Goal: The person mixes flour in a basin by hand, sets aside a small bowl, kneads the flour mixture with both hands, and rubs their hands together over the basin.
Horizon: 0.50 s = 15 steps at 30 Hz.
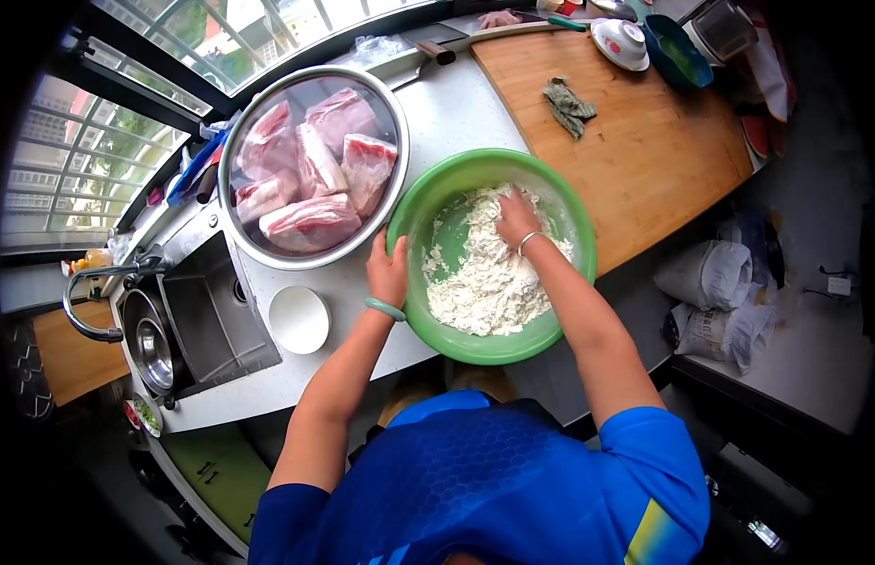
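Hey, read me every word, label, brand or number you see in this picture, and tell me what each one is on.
No text can be read for certain.
Printed sack on the right: dark characters, too small and blurred to read.
Shirt: pale marks at the picture's bottom edge, cut off, not readable.
Green bowl: no lettering shows.
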{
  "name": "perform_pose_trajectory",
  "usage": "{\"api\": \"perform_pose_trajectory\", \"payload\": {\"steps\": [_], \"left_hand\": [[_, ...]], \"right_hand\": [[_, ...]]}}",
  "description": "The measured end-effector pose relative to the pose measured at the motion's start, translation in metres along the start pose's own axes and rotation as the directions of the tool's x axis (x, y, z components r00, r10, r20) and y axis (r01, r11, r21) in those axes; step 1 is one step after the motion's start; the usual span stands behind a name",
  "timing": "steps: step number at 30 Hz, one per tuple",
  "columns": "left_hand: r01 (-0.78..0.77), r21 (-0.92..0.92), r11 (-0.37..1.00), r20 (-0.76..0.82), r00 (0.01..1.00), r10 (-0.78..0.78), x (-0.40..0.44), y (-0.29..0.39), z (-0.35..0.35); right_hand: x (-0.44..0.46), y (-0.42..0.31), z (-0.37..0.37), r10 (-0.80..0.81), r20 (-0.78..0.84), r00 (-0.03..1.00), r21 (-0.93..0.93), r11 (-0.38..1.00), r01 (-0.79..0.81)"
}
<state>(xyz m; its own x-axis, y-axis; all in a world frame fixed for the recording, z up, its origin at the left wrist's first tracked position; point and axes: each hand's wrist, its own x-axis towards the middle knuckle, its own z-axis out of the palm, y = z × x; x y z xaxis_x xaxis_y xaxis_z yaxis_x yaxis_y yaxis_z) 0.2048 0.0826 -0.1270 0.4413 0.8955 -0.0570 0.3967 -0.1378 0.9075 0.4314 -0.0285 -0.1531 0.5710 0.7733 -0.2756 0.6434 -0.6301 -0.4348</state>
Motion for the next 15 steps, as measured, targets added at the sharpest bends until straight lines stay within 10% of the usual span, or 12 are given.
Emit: {"api": "perform_pose_trajectory", "payload": {"steps": [8, 15], "left_hand": [[0.016, -0.242, 0.970, -0.052, 0.998, -0.030, -0.030, 0.004, 0.001], [0.071, -0.259, 0.963, 0.006, 0.997, -0.071, -0.015, 0.008, -0.008]], "right_hand": [[-0.045, -0.099, 0.037, -0.217, 0.278, 0.936, -0.078, 0.966, 0.247], [-0.116, -0.083, -0.015, -0.450, 0.715, 0.534, -0.056, 0.726, 0.686]]}}
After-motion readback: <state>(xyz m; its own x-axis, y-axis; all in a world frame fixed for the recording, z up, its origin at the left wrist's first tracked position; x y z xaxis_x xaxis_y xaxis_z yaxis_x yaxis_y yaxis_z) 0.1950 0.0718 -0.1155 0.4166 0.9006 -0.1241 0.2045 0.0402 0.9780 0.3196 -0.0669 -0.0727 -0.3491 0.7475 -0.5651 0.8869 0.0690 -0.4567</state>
